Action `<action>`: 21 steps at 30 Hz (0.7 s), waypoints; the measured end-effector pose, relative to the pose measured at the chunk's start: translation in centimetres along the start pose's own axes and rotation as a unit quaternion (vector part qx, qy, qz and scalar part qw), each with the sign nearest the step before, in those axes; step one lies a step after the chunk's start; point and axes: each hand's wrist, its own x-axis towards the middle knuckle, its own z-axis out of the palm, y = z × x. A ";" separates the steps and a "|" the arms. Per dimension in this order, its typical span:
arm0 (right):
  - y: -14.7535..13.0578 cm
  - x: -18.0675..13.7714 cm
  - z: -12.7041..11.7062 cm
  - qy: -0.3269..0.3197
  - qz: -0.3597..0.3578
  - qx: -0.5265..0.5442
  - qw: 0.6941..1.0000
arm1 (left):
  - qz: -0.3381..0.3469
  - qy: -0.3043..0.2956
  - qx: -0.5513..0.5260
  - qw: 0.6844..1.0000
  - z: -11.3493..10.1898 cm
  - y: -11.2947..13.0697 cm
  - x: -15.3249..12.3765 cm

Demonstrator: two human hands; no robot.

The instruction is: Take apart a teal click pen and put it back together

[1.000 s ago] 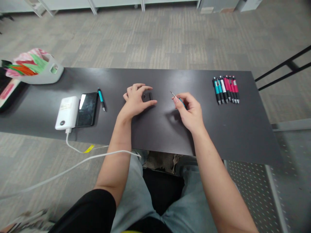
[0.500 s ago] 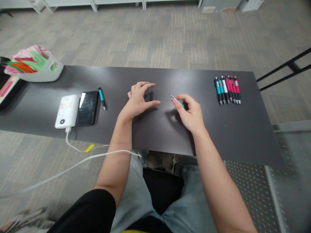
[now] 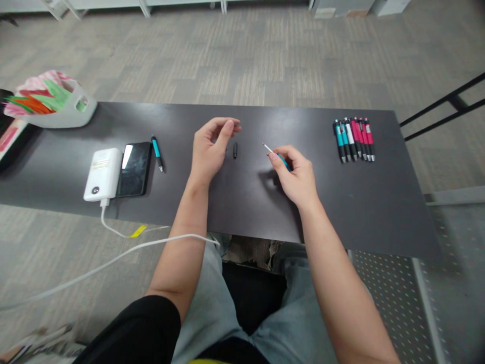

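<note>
My right hand point(image 3: 293, 169) is closed on a disassembled blue pen point(image 3: 284, 162), its thin pale refill point(image 3: 268, 148) sticking out bare toward the left. My left hand point(image 3: 212, 146) is raised over the table's middle, thumb and fingers drawn together; whatever is between the fingertips is too small to make out. Just right of the left hand's palm, a short black pen grip point(image 3: 235, 150) lies on the dark table point(image 3: 257, 212). A small dark bit beside it is partly hidden by the left hand.
Several blue, white and pink pens point(image 3: 354, 140) lie in a row at the right. At the left are a single blue pen point(image 3: 157, 153), a phone point(image 3: 134, 169), a white power bank point(image 3: 102, 174) with a cable point(image 3: 132, 250), and a white basket point(image 3: 81, 108).
My left hand has moved up and away from the black grip, its spread thumb and fingers now closed together. The refill's tip looks paler and plainer. My right hand stays nearly still.
</note>
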 end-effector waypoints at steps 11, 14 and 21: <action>0.3 1.0 -5.3 0.057 -0.022 -0.048 0.997 | 0.016 -0.093 0.143 0.985 -0.6 -0.7 -0.7; 0.9 1.0 -5.6 0.055 -0.018 -0.061 0.996 | 0.012 -0.146 0.231 0.962 -0.7 0.1 -0.9; 1.8 0.9 -3.7 -0.007 -0.041 -0.114 0.993 | 0.024 -0.171 0.286 0.942 0.0 -0.6 -1.5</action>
